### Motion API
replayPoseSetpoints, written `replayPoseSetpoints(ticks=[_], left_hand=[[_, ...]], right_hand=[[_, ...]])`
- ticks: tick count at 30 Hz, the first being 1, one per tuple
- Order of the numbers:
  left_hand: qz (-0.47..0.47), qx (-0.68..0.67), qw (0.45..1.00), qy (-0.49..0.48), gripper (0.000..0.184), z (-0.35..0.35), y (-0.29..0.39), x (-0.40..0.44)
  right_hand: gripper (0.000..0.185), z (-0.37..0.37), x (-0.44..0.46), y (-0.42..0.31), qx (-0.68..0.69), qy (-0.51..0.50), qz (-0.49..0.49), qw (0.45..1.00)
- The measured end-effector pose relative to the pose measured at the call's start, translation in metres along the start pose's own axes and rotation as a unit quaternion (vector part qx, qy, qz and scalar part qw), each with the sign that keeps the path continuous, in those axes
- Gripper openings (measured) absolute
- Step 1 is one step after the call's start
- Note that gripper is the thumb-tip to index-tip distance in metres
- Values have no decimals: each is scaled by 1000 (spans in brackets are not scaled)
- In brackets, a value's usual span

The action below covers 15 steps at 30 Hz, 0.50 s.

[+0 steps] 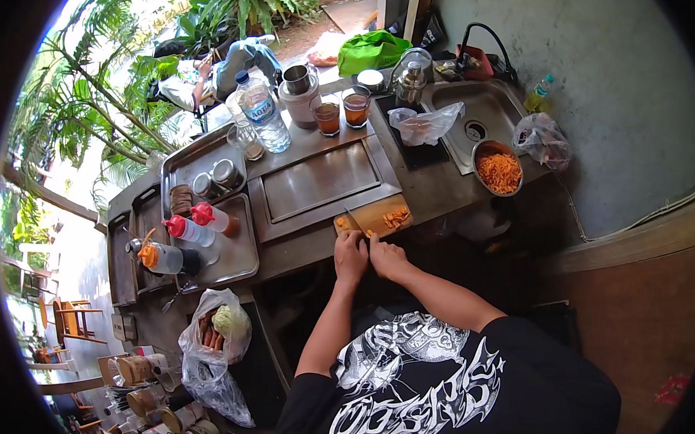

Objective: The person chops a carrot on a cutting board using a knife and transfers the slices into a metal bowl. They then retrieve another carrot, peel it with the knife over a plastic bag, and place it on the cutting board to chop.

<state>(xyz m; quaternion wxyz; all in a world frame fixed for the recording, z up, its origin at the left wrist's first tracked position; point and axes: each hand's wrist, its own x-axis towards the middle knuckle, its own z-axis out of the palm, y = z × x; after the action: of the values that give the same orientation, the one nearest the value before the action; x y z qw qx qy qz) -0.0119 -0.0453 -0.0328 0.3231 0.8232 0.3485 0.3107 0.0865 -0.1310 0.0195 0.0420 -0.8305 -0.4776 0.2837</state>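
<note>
A small wooden cutting board (376,208) lies at the counter's near edge. A knife (354,219) crosses it, blade pointing away and to the left. My right hand (389,258) is closed around what appears to be its handle, which is mostly hidden. Left of the blade, my left hand (351,257) has its fingers curled down onto a piece of carrot (342,223); the fingers cover part of it. Cut carrot strips (396,217) are heaped on the board's right side. A metal bowl (480,182) of shredded carrot (499,173) stands to the right.
A sink (505,105) is at the back right, with a clear plastic bag (427,123) beside it. Two glasses of brown drink (341,116) and a water bottle (264,116) stand behind. Squeeze bottles (189,230) occupy a metal tray (244,256). A vegetable bag (215,331) sits left.
</note>
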Motion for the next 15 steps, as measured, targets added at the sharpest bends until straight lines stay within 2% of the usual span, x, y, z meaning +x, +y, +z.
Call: replayPoseSetpoints(ticks=[8, 13, 15], left_hand=[[-47, -56, 997, 0, 12, -14, 0, -2], [-56, -63, 996, 3, 10, -11, 0, -1], [-60, -57, 997, 4, 9, -11, 1, -2]], right_hand=[[34, 4, -4, 3, 49, 30, 29, 998], [34, 6, -10, 4, 73, -21, -4, 997], [34, 5, -7, 11, 79, -15, 15, 997]])
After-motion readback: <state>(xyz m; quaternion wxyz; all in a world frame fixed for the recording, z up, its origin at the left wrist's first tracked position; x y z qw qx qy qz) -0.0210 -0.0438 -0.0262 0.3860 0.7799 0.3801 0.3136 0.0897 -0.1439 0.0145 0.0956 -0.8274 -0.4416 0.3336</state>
